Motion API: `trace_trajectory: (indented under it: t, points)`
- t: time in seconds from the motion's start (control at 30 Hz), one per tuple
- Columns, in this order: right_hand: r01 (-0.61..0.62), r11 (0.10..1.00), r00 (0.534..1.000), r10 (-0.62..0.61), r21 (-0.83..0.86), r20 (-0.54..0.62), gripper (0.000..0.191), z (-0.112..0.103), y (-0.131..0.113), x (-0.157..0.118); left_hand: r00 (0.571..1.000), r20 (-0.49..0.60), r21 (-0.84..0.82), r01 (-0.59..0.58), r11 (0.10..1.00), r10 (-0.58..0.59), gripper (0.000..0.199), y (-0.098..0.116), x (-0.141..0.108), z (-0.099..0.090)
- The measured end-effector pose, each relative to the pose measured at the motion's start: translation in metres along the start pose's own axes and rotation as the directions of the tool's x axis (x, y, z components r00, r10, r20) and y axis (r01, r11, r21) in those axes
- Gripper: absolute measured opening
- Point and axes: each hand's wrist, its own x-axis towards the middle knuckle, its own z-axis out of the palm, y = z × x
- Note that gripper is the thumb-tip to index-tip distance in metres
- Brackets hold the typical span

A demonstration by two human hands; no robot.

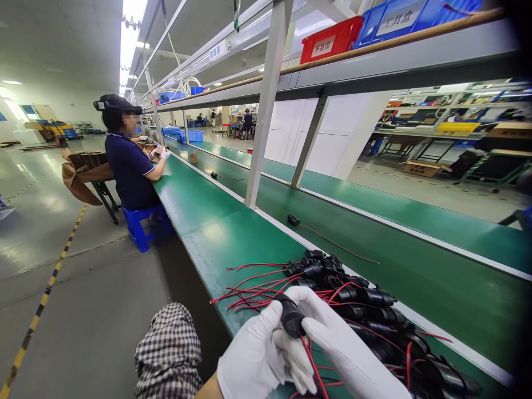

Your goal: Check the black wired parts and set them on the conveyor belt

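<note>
A black cylindrical part with red and black wires sits between both gloved hands above the green bench. My left hand closes on it from the left, thumb along its side and fingers curled beneath. From the right, my right hand grips the same part, fingers over its upper end and thumb near its lower face. The wires hang from its lower end. Just beyond and right of my hands lies a pile of similar black parts, their red wires spread leftward over the bench. My hands hide some of the pile.
A green belt runs behind a white rail, carrying a single black part with a wire. A post supports a shelf with red and blue bins. A co-worker sits farther along the bench.
</note>
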Motion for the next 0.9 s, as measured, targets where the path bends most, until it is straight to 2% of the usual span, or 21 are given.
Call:
trace_trajectory:
  t: [0.07, 0.13, 0.2, 0.23, 0.3, 0.37, 0.4, 0.43, 0.5, 0.53, 0.6, 0.67, 0.8, 0.9]
  points:
    - [0.006, 1.000, 1.000, -0.006, 0.025, 0.022, 0.050, 0.001, 0.005, -0.001, 0.999, 0.000, 0.055, -0.035, 0.998, 0.035, 0.070, -0.002, 0.001, 0.003]
    - [0.039, 0.999, 0.998, -0.040, 0.025, 0.041, 0.050, 0.002, 0.010, -0.002, 0.991, -0.005, 0.136, -0.132, 0.982, 0.134, 0.072, -0.001, -0.003, 0.009]
    - [0.125, 0.991, 0.992, -0.125, -0.042, 0.016, 0.054, 0.001, 0.015, 0.000, 0.958, -0.001, 0.325, -0.270, 0.907, 0.285, 0.065, 0.003, -0.010, 0.017]
    - [0.200, 0.973, 0.979, -0.202, -0.116, -0.006, 0.055, -0.001, 0.017, 0.000, 0.937, 0.019, 0.443, -0.322, 0.837, 0.350, 0.060, 0.007, -0.015, 0.021]
    - [0.370, 0.871, 0.919, -0.393, -0.324, -0.006, 0.051, -0.007, 0.019, 0.001, 0.920, 0.080, 0.584, -0.354, 0.730, 0.383, 0.053, 0.014, -0.023, 0.024]
    - [0.496, 0.717, 0.848, -0.522, -0.490, 0.095, 0.048, -0.014, 0.018, 0.000, 0.920, 0.119, 0.614, -0.365, 0.700, 0.374, 0.051, 0.019, -0.028, 0.023]
    - [0.532, 0.657, 0.824, -0.547, -0.534, 0.147, 0.050, -0.018, 0.017, 0.000, 0.909, 0.124, 0.633, -0.381, 0.674, 0.397, 0.052, 0.021, -0.029, 0.021]
    - [0.546, 0.621, 0.814, -0.551, -0.562, 0.182, 0.054, -0.022, 0.015, -0.001, 0.892, 0.123, 0.679, -0.396, 0.619, 0.436, 0.050, 0.022, -0.029, 0.019]
    - [0.530, 0.585, 0.820, -0.539, -0.614, 0.195, 0.061, -0.026, 0.011, -0.004, 0.829, 0.144, 0.793, -0.424, 0.438, 0.541, 0.043, 0.024, -0.028, 0.015]
    - [0.508, 0.574, 0.829, -0.529, -0.642, 0.183, 0.059, -0.026, 0.008, -0.006, 0.796, 0.172, 0.828, -0.436, 0.352, 0.580, 0.039, 0.024, -0.028, 0.013]
    - [0.478, 0.556, 0.840, -0.515, -0.680, 0.170, 0.054, -0.024, 0.005, -0.009, 0.757, 0.230, 0.849, -0.464, 0.254, 0.612, 0.036, 0.025, -0.027, 0.010]
    - [0.496, 0.535, 0.826, -0.533, -0.685, 0.182, 0.049, -0.021, 0.003, -0.011, 0.733, 0.268, 0.853, -0.482, 0.200, 0.625, 0.037, 0.026, -0.026, 0.008]
    - [0.564, 0.472, 0.766, -0.605, -0.678, 0.216, 0.049, -0.014, 0.002, -0.011, 0.709, 0.335, 0.846, -0.516, 0.133, 0.620, 0.040, 0.026, -0.027, 0.006]
    - [0.543, 0.497, 0.782, -0.593, -0.677, 0.192, 0.054, -0.010, 0.000, -0.012, 0.739, 0.351, 0.854, -0.505, 0.127, 0.576, 0.037, 0.026, -0.029, 0.008]
